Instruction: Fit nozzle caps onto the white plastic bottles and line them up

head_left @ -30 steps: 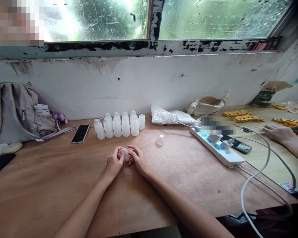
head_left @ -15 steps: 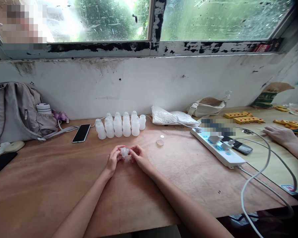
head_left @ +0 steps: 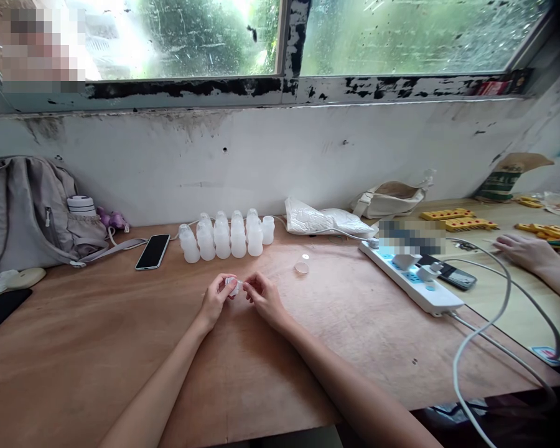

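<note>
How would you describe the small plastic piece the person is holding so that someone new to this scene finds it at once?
Start at the wooden table below the window and find the cluster of white bottles near the wall. In front of it, the left hand and right hand meet around a small translucent bottle. Unlike the standing bottles, it is tipped sideways, pinched between fingertips.

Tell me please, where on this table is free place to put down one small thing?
Bare wood lies between the left hand and the phone, and right of the right hand up to the power strip. It is crowded along the wall: the bottles, plastic bag and backpack.
</note>
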Demonstrator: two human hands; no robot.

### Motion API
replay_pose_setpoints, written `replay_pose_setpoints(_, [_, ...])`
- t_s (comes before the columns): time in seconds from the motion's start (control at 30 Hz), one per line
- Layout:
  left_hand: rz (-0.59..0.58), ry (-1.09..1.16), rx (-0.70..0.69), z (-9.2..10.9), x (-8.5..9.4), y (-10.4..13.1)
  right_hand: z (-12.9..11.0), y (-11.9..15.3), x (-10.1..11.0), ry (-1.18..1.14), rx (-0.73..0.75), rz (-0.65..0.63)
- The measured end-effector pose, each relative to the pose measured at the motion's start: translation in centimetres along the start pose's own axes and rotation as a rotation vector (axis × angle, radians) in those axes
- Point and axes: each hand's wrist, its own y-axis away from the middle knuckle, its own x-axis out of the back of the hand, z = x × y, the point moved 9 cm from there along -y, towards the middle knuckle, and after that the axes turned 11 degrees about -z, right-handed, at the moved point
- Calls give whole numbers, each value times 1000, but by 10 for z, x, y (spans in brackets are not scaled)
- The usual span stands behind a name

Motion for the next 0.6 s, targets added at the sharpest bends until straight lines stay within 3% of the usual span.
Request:
replay_pose_setpoints(0.17, [-41,-31,-61,7,-4,-4,7,-2,3,-169,-34,48])
replay_pose_setpoints(0.27, [-6,-140,-92,9,1,-3,18,-4,2,-270,-68,50])
replay_pose_setpoints(0.5, [-21,-536,-186,12,4,6,35,-5,-10,-185,-164,-142])
replay_pose_setpoints(0.6, [-23,-664,-235,20,2,9,36,-5,-7,-185,-172,-118])
